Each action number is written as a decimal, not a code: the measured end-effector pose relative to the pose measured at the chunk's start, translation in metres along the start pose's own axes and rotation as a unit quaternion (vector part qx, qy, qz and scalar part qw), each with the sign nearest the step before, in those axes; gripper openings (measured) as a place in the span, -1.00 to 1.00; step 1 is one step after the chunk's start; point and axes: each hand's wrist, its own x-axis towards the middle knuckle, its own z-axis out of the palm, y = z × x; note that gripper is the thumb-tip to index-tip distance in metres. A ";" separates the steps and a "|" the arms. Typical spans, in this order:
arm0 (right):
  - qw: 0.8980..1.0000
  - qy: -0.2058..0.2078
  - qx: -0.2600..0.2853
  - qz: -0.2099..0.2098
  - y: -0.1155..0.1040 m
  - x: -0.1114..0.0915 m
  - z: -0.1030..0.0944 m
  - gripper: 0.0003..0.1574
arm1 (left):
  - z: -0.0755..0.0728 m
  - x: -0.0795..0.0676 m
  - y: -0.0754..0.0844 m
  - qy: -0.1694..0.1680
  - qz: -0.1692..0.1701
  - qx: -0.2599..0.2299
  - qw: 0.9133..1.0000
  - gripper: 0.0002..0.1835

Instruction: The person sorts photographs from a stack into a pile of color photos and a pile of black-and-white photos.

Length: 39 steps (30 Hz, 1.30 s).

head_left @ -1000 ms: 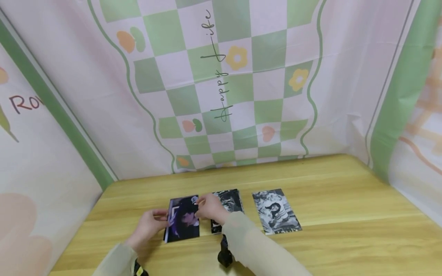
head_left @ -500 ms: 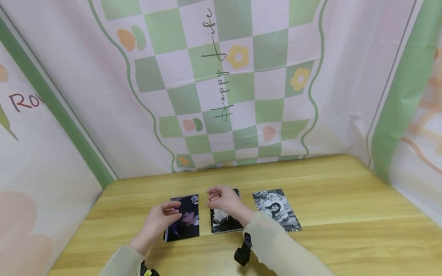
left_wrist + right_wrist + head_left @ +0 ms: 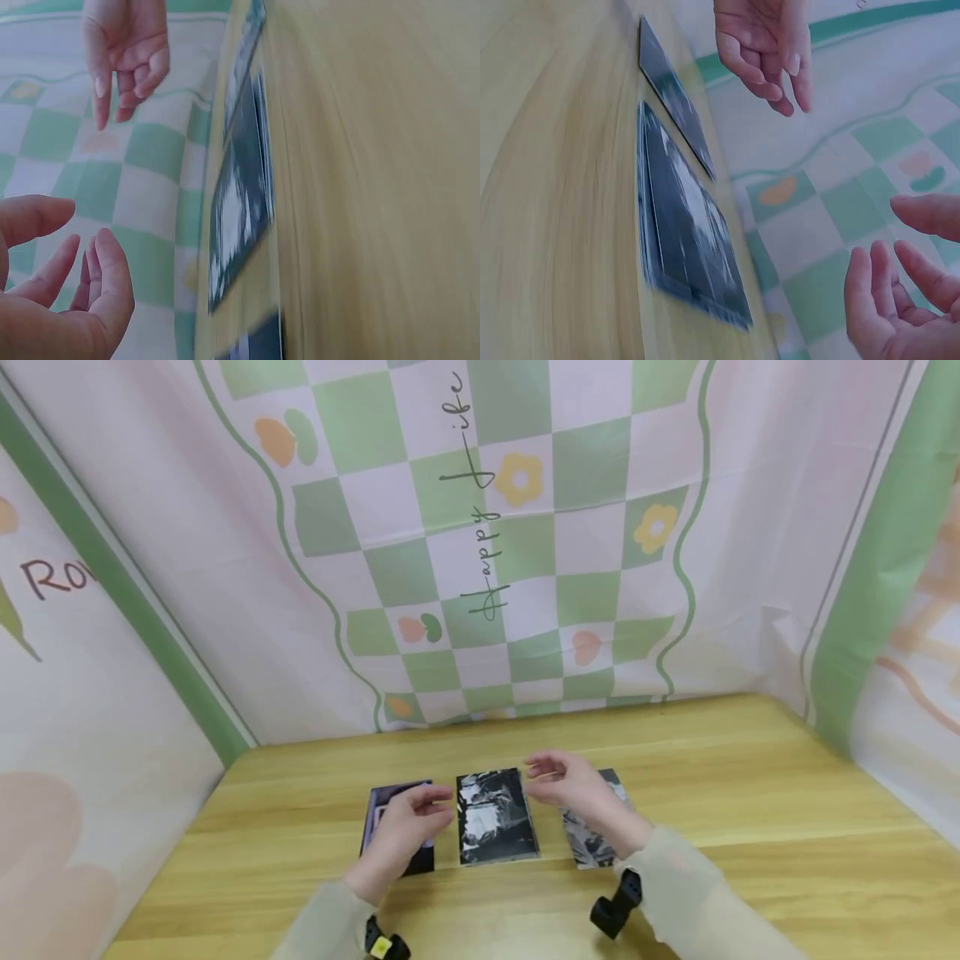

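Three spots on the wooden table hold photo prints. A dark purple-toned photo (image 3: pixel 422 862) lies at the left, partly covered by my left hand (image 3: pixel 405 831). That hand hovers with bent, spread fingers and nothing between them, its fingertips pointing toward the middle stack. In the middle, a stack of black-and-white photos (image 3: pixel 497 818) has slightly uneven edges, with layers showing in the right wrist view (image 3: pixel 694 232). My right hand (image 3: pixel 573 787) is raised, thumb and fingers apart and holding nothing. It overlaps the black-and-white photo (image 3: pixel 588 843) at the right in the head view.
The light wood table (image 3: pixel 705 793) runs back to a hanging cloth (image 3: pixel 525 552) with green checks and flowers. More printed cloth (image 3: pixel 82 710) closes off the left side. A black wrist camera (image 3: pixel 617 906) sits below the right sleeve (image 3: pixel 690 885).
Both hands have moved right. My right hand has gone from the left photo's edge across the middle stack to the right photo; my left has released the left photo's edge and lifted over it.
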 end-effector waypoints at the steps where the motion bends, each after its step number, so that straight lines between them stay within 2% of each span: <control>1: 1.000 0.004 -0.003 0.001 0.002 -0.002 -0.005 -0.44 | 0.005 0.001 0.001 -0.008 0.002 -0.002 1.000 -0.59; 6: 0.999 -0.014 -0.034 0.009 0.016 -0.011 -0.036 -0.38 | 0.030 0.006 0.003 -0.057 0.000 -0.031 0.998 -0.54; 11: 0.996 -0.033 -0.070 0.037 0.031 -0.021 -0.064 -0.34 | 0.059 0.011 0.003 -0.098 -0.005 -0.064 0.993 -0.52; 16: 0.995 -0.031 -0.080 0.060 0.044 -0.027 -0.083 -0.29 | 0.082 0.015 0.003 -0.125 -0.029 -0.110 0.986 -0.46; 26: 0.993 -0.025 -0.092 0.071 0.052 -0.037 -0.103 -0.25 | 0.107 0.021 0.001 -0.122 -0.062 -0.139 0.981 -0.49; 32: 0.990 -0.033 -0.121 0.068 0.056 -0.038 -0.105 -0.24 | 0.116 0.022 0.002 -0.107 -0.074 -0.140 0.982 -0.44; 39: 0.991 -0.036 -0.111 0.064 0.060 -0.038 -0.103 -0.23 | 0.123 0.024 0.000 -0.088 -0.085 -0.154 0.980 -0.41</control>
